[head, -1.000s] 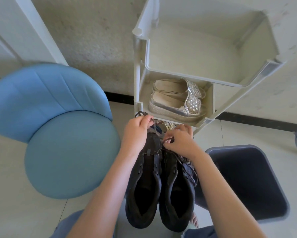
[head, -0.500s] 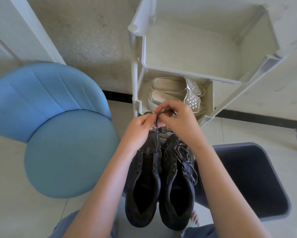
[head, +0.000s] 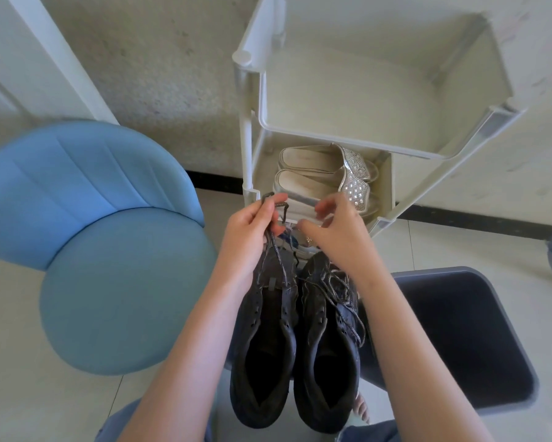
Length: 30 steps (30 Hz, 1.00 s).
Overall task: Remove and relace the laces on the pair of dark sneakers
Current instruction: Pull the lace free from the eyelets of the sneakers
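While the left hand [head: 252,231] pinches one dark lace [head: 276,250] between thumb and fingers and holds it raised, the right hand [head: 338,231] hovers just beside it with fingers loosely curved, gripping nothing.

Count of task items: two dark sneakers, set side by side on the person's lap with toes pointing away.
1. Left sneaker [head: 261,346]: the pinched lace runs from the fingers down to the tongue area. The eyelet rows toward the collar show as bare holes. One small grey tab [head: 271,283] sits on the tongue; any marking on it is too small to read.
2. Right sneaker [head: 328,362]: fully laced, with loose grey-flecked lace ends [head: 352,323] draped over its outer side.

Surroundings: one pale plastic rack [head: 246,138] stands ahead against the wall. Its lower shelf carries two silver studded slippers [head: 316,173]. One blue chair [head: 118,282] stands to the left. One dark rimmed seat or bin [head: 459,339] stands to the right; which one cannot be told.
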Each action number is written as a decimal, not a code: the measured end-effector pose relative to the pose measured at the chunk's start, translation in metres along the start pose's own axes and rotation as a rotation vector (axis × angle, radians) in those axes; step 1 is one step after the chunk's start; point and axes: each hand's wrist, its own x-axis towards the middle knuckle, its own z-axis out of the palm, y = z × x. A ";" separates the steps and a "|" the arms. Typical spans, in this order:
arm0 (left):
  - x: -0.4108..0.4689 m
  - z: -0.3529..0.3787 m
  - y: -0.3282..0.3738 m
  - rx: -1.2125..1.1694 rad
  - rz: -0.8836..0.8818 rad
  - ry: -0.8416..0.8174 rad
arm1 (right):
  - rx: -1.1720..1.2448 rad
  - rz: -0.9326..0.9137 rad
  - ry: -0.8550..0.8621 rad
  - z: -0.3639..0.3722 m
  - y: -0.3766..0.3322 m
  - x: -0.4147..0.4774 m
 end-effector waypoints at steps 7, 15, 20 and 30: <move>-0.006 -0.002 0.005 0.434 0.125 -0.115 | 0.820 0.123 -0.683 0.009 -0.008 -0.002; -0.012 -0.010 0.004 0.514 0.048 -0.365 | 0.982 0.197 -0.532 0.022 0.000 0.000; -0.015 -0.017 0.005 0.572 -0.049 -0.409 | 1.444 0.349 -0.438 0.014 -0.006 0.002; -0.007 -0.054 -0.009 0.886 -0.528 -0.449 | 1.343 0.301 -0.104 0.010 -0.007 0.003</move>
